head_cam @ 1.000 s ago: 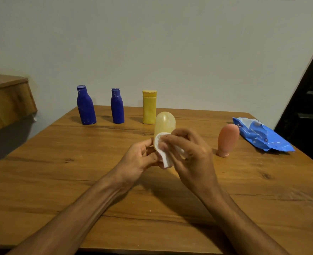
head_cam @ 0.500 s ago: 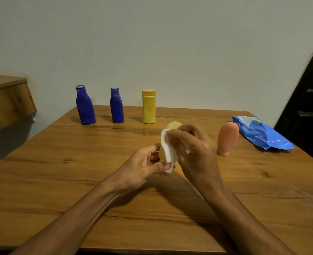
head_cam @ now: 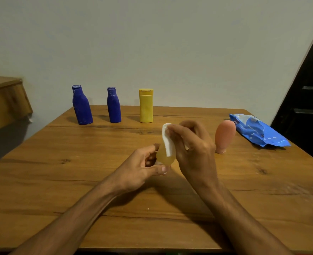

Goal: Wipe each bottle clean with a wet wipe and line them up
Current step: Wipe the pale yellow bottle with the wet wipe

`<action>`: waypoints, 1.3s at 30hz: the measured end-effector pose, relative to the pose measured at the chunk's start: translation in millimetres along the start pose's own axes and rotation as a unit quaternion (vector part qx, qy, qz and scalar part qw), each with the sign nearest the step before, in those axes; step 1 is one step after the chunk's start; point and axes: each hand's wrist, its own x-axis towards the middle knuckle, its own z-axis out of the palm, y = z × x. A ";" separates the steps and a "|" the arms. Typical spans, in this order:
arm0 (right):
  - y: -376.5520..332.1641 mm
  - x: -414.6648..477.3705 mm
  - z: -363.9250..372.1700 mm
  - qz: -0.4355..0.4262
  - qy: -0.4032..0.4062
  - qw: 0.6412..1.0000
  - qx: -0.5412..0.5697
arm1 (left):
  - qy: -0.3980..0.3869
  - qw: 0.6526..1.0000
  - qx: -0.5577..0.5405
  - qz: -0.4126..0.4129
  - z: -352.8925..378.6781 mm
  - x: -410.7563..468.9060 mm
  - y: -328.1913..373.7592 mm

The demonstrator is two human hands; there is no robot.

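Occlusions, head view
Covered: translucent bottle [head_cam: 164, 157], mostly behind wet wipe [head_cam: 167, 141] and right hand [head_cam: 194, 150]; lower end buried in left hand [head_cam: 140, 173]. Print on wipes pack [head_cam: 258, 132] unreadable. Left frame edge crops wooden shelf [head_cam: 4, 102].

bottles [head_cam: 82, 105] [head_cam: 113, 105] [head_cam: 146, 107] [head_cam: 164, 156] [head_cam: 224, 135] — 5 | wet wipe [head_cam: 167, 139] — 1 | wipe pack [head_cam: 258, 131] — 1 | hands [head_cam: 141, 172] [head_cam: 194, 144] — 2

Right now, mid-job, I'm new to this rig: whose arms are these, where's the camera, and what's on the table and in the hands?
No machine: a person's two bare arms, seen by one camera worn on their head, looking forward and down. The left hand holds a pale yellowish bottle; the right hand pinches a white wet wipe against it. On the table, a wider blue bottle, a slimmer blue bottle and a yellow bottle stand in a row at the back. A pink bottle stands at the right, near a blue wipes pack.
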 end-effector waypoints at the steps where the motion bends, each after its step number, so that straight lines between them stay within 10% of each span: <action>1: 1.6 1.3 -0.9 0.015 0.008 1.000 0.005 | -0.005 1.000 0.012 0.003 -1.8 -0.2 -1.0; 13: 5.1 9.8 -4.7 0.220 0.056 0.947 0.227 | -0.008 0.990 -0.137 -0.021 -2.7 -1.0 -0.6; 27: 1.5 1.6 -1.5 0.192 -0.068 0.955 0.216 | 0.037 0.931 -0.363 -0.002 -2.0 3.9 2.0; 39: 3.6 2.6 -6.1 0.187 -0.071 0.950 0.238 | 0.017 0.945 -0.326 -0.004 -4.2 -0.2 2.2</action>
